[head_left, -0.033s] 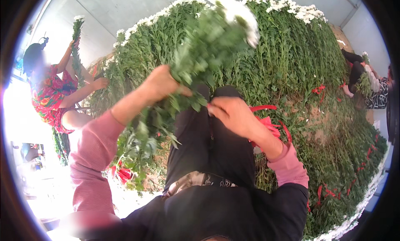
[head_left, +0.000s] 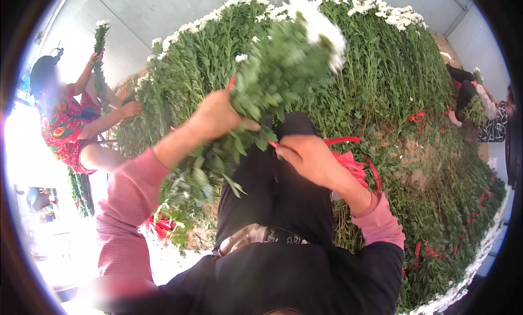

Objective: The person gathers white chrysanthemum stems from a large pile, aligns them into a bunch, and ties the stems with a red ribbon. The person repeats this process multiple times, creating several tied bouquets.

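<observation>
My left hand [head_left: 218, 116] is closed round the leafy stems of a bunch of white chrysanthemums [head_left: 280, 64], tilted with its blurred white heads to the upper right. The cut ends hang toward the lower left, over my left thigh. A strip of red ribbon [head_left: 273, 144] runs from the bunch to my right hand [head_left: 310, 160], whose thumb and fingers pinch its end. Another piece of red ribbon [head_left: 231, 82] sticks up beside my left knuckles. How the ribbon passes round the stems is hidden by leaves and my hand.
A large heap of white chrysanthemums [head_left: 376, 70] surrounds my knees. Loose red ribbons [head_left: 351, 165] lie beside my right wrist. At left a person in a red floral shirt [head_left: 62, 124] holds a flower bunch [head_left: 99, 59]. Another person [head_left: 490, 119] sits at far right.
The bunch and my left hand have shifted a little right and down. A red ribbon piece now shows above my left hand. My right hand has dropped slightly, and more ribbon shows at its fingertips.
</observation>
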A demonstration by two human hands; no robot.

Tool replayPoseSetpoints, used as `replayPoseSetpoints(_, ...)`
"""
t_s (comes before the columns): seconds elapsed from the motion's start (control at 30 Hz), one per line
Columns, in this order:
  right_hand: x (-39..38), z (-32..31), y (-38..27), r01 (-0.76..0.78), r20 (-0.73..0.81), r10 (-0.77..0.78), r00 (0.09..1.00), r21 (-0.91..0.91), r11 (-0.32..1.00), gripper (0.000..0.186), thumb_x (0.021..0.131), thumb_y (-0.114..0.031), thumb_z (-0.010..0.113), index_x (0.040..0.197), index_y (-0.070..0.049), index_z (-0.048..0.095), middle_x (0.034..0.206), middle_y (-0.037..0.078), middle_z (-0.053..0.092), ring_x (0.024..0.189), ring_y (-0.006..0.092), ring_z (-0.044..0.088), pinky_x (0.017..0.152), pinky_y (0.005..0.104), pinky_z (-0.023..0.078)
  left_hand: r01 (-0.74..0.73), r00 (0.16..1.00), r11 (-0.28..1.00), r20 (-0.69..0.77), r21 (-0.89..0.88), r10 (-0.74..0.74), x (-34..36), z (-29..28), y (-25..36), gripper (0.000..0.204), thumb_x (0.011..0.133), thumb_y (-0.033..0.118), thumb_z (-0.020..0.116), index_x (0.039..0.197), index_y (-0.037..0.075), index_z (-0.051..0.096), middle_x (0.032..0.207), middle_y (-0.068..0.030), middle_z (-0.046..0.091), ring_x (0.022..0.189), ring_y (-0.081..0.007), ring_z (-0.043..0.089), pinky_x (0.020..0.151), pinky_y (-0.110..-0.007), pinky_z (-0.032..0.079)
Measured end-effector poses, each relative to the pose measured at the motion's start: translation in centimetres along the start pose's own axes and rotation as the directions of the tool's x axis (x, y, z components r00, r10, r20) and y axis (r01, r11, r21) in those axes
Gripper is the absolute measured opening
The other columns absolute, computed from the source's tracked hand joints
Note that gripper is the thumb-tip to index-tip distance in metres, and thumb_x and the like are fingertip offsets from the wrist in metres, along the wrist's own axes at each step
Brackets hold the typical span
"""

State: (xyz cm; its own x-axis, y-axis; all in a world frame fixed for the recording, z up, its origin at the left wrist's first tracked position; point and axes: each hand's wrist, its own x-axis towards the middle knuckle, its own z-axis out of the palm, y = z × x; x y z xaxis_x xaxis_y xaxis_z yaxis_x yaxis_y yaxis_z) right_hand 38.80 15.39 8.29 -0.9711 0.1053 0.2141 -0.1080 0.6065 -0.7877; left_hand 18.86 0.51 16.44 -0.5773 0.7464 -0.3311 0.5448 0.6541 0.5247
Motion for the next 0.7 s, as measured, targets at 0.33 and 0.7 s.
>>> replayPoseSetpoints(0.33, -5.1, -2.3, -0.8, -0.272, 0.231, 0.268, 0.935, -0.017, 0.962, 0.025, 0.097, -0.027, 0.057, 0.092, -0.003, 0.065, 0.081, 0.02, 0.067, 0.077, 0.0412, 0.064, 0.068, 0.0473, 0.051, -0.194, 0.949, 0.96, -0.209, 0.202, 0.236, 0.9, 17.2, 1.0, 0.068, 0.075, 0.031, 0.081, 0.124, -0.001, 0.046, 0.099, -0.0242, 0.066, 0.088, -0.0413, 0.068, 0.076, -0.049, 0.055)
replayPoseSetpoints(0.7, -1.5, -4.7, 3.8, -0.782, 0.529, 0.58, 0.619, 0.342, 0.522, 0.033, 0.097, -0.033, 0.057, 0.079, -0.007, 0.066, 0.064, -0.004, 0.053, 0.048, 0.0055, 0.037, 0.043, 0.0238, 0.032, -0.496, 0.804, 0.824, -0.213, 0.274, 0.555, -1.7, 17.1, 0.0, 0.071, 0.09, 0.045, 0.064, 0.141, 0.0, 0.044, 0.096, -0.0168, 0.055, 0.086, -0.0351, 0.056, 0.079, -0.044, 0.047)
